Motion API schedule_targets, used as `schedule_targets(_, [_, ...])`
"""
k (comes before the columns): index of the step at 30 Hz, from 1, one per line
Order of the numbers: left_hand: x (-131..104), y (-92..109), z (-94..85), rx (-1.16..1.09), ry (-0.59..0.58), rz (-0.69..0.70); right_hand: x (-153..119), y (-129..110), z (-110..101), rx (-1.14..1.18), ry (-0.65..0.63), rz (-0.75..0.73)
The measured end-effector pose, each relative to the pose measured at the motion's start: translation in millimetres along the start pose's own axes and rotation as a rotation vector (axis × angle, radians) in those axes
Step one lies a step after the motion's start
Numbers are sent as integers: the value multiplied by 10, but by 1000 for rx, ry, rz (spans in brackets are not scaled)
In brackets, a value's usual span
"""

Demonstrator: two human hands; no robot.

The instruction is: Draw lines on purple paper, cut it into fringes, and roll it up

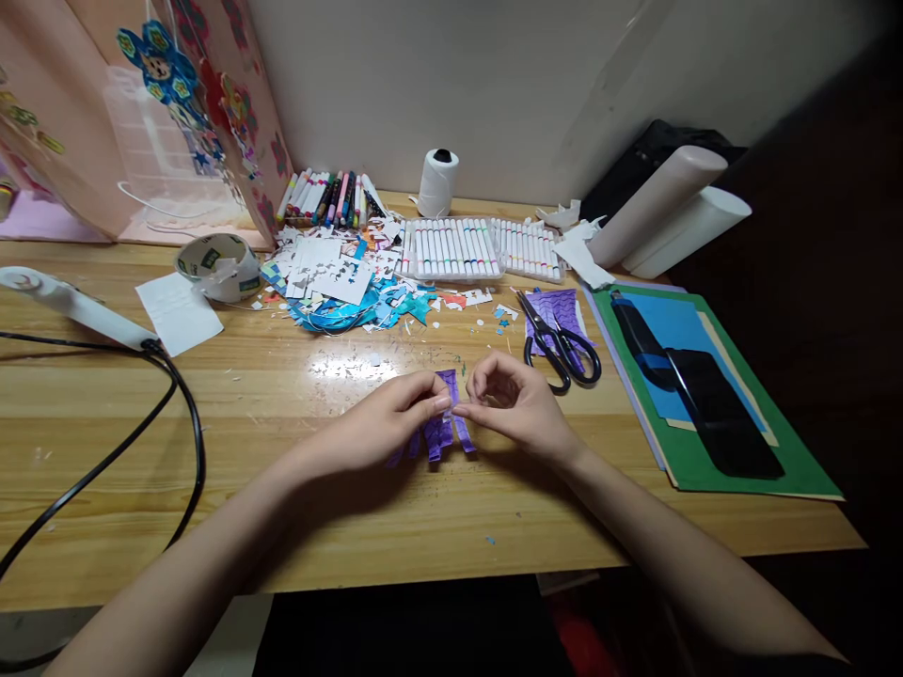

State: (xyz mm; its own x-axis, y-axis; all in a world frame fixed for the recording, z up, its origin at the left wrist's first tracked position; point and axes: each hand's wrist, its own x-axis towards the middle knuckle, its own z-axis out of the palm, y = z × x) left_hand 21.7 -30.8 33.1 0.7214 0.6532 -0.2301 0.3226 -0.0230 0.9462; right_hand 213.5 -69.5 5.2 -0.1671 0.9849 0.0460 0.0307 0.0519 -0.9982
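Observation:
A small piece of purple paper (440,434), cut into hanging strips along its lower side, is held just above the table in front of me. My left hand (405,412) pinches it from the left between thumb and forefinger. From the right, the thumb and forefinger of my right hand (512,400) come together at its edge; whatever lies between those fingertips is too small to make out. Black-handled scissors (557,343) rest beyond my right hand, on top of another purple patterned sheet (554,306).
Paper scraps (339,282) are heaped at the back, near marker sets (455,249) and a thread spool (438,183). A tape roll (218,268) and a black cable (194,442) lie left. At right, a phone (723,414) rests on green card (677,461).

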Motion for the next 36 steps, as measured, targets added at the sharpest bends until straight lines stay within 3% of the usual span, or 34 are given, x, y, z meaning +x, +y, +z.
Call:
schedule_targets(8, [-46,50,-50,189,-25,45,3,-43,21,97,-133,122])
schedule_targets(14, [-36,-36,20,328,75,133,40,-67,-40,177,-214,226])
schedule_targets(17, [12,-89,32,243,210,188,39,-66,-64,201,-195,247])
schedule_targets(20, [57,-104,7,60,303,156,31,-56,-74,214,-141,217])
schedule_targets(26, [67,-80,-7,-94,112,24,26,-46,-83,240,-99,180])
schedule_targets(33, [58,-88,-6,-79,133,50,33,-29,-72,234,-82,152])
schedule_targets(36, [68,-61,-63,-41,219,87,37,-33,-75,209,-27,100])
